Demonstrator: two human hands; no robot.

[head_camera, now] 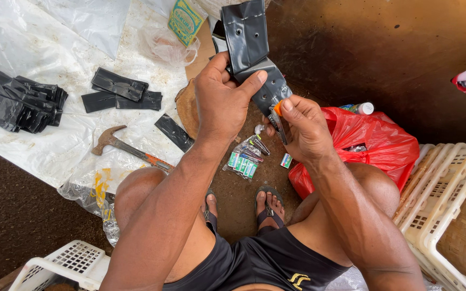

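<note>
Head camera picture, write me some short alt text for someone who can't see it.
Seen from above, a seated person's left hand grips a strip of black plastic sheet while the right hand holds a small orange-tipped tool against it. A hammer, cut black pieces on white sheeting and a red bag lie around.

Black plastic bag (246, 37), punched with small holes, stands upright at the frame's top centre, folded, creased and glossy, pinched in my fingers. Small orange-tipped tool (278, 116) sits against its lower edge.
</note>
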